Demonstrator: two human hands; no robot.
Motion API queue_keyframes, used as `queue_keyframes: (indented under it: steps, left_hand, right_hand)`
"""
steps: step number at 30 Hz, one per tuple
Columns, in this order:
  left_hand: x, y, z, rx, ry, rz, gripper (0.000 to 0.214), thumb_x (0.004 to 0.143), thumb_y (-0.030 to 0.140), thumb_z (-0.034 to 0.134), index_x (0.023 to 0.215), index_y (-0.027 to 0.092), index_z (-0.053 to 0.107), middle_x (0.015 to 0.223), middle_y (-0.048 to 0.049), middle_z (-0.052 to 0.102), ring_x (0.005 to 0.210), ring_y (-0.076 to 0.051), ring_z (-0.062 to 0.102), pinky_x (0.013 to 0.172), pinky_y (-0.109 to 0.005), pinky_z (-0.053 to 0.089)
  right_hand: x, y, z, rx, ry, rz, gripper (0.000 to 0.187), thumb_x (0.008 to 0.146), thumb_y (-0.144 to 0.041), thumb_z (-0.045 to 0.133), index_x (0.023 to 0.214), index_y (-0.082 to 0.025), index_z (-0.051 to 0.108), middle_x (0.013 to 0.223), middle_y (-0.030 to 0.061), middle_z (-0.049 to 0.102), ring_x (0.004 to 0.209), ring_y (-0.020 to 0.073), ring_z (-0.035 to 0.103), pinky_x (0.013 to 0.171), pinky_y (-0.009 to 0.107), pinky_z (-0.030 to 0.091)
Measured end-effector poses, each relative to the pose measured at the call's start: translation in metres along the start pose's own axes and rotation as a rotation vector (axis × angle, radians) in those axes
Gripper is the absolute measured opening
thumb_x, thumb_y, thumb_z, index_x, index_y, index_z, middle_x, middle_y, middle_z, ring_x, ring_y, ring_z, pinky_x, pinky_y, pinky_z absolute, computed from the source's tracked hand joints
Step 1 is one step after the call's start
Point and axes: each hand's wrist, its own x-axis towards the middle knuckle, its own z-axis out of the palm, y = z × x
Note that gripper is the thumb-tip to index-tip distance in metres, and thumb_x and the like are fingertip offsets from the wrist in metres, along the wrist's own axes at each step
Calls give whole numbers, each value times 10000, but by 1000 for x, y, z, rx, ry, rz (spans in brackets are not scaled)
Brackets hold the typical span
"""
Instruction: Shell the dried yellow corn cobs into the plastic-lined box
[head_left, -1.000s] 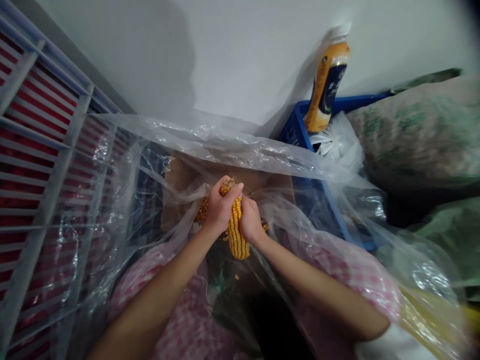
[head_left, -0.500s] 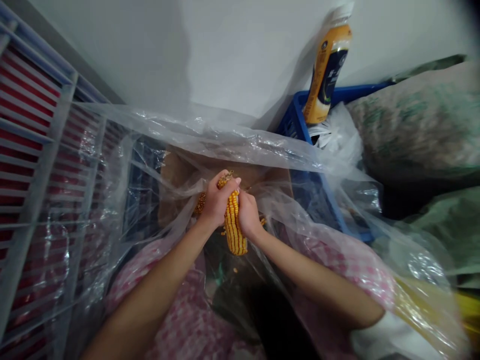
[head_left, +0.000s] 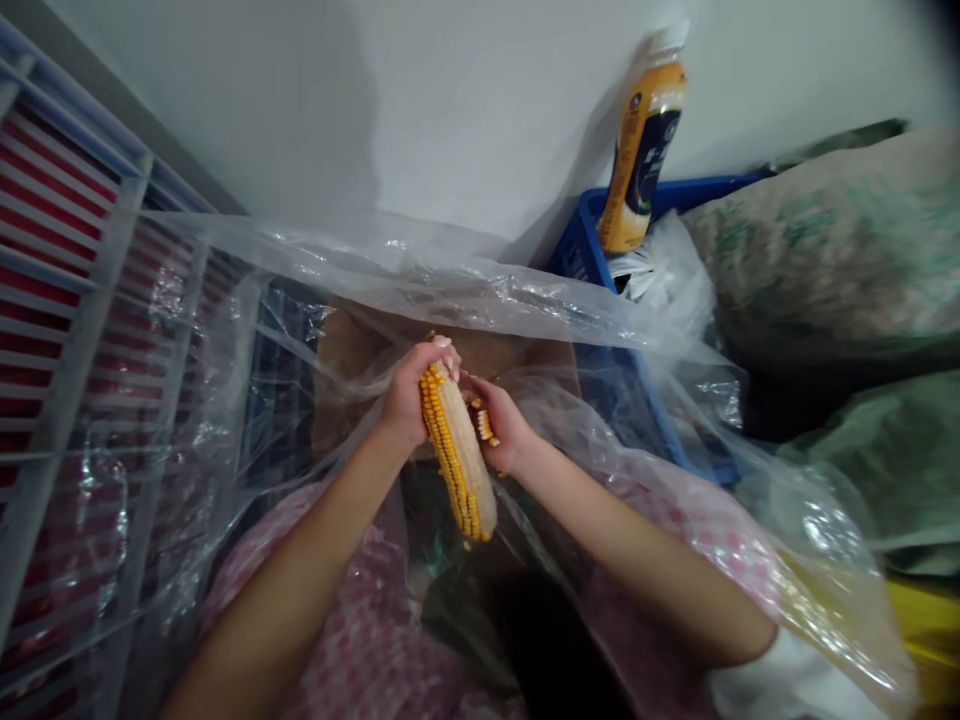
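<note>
My left hand (head_left: 409, 398) is wrapped round the upper end of a corn cob (head_left: 454, 450), which hangs tilted with its lower end toward me. Yellow kernels cover the cob's left side, while a long pale strip on its right is bare. Just right of the cob, my right hand (head_left: 511, 428) is curled around a cluster of loose corn kernels (head_left: 484, 424). A small gap separates it from the cob. Below both hands lies clear plastic sheeting (head_left: 517, 290), spread over a cardboard box (head_left: 352, 335).
At left stands a slatted plastic rack (head_left: 112, 240) with red behind it. A blue basket (head_left: 589, 235) on the right holds an orange-labelled bottle (head_left: 643, 150) and a white plastic bag (head_left: 671, 270). Beyond it are a stuffed woven sack (head_left: 832, 240) and a green bag (head_left: 885, 460).
My right hand has come away from the cob to the right, with kernels in it. The cob has turned, showing a bare strip, and its lower end has dropped slightly.
</note>
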Motion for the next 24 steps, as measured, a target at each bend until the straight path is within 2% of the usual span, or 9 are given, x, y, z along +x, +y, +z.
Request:
queue_keyframes:
  steps: [3,7,10,13,15,17,19,21,24]
  left_hand:
    - [2,16,-3,-31,-4,38,247,630,306,569,448,178,463,468,28,378,518,-88,420,616,-232,472]
    - [6,32,-11,-91,9,48,265,675,313,558,475,177,450,485,36,375,515,-86,432,624,-249,495]
    - [8,39,-16,-133,53,50,318,716,349,554,481,183,417,486,41,367,503,-87,447,615,-260,505]
    - [10,43,-19,-163,93,47,338,724,366,560,484,185,405,481,45,370,487,-84,449,604,-264,508]
    - [10,45,-20,-188,116,53,320,711,355,571,491,183,414,485,44,392,484,-83,452,607,-274,512]
    - [11,46,-21,-212,175,69,291,704,338,574,505,184,427,492,41,422,496,-88,470,630,-298,521]
    - [12,48,-21,-237,290,98,257,710,313,555,519,189,436,496,41,442,504,-93,485,657,-317,524]
    - [13,49,-22,-259,419,127,231,719,297,534,531,197,443,498,42,447,496,-91,482,656,-307,515]
    - [15,50,-22,-274,564,155,212,723,298,536,553,208,446,514,47,446,473,-85,467,602,-270,482]
  right_hand:
    - [-3,-8,-3,97,-6,153,429,893,-368,323,581,-187,556,478,13,544,483,142,513,566,271,452]
    - [-5,-18,-4,146,86,99,465,907,-353,268,678,-172,630,668,65,663,637,156,594,680,291,475]
    - [-6,-27,-2,-5,170,-177,474,900,-455,286,875,-197,683,985,66,705,966,196,608,880,342,432]
    - [-7,-34,0,-334,159,-550,436,884,-497,355,1025,-231,671,1217,23,631,1202,185,492,1029,336,316]
    - [-8,-34,1,-509,139,-623,473,881,-532,353,1042,-217,667,1188,42,643,1143,188,535,999,331,347]
    - [-11,-31,1,-647,126,-545,572,881,-594,285,981,-196,682,1029,70,693,975,202,611,892,337,418]
    - [-16,-26,1,-803,97,-447,651,880,-635,209,885,-197,692,892,74,702,863,208,628,812,333,434]
    - [-20,-22,3,-963,80,-406,673,883,-640,168,826,-206,679,855,74,692,856,217,619,795,329,419]
    - [-23,-18,6,-1129,156,-405,659,892,-625,147,751,-197,628,818,93,665,810,228,597,747,328,398]
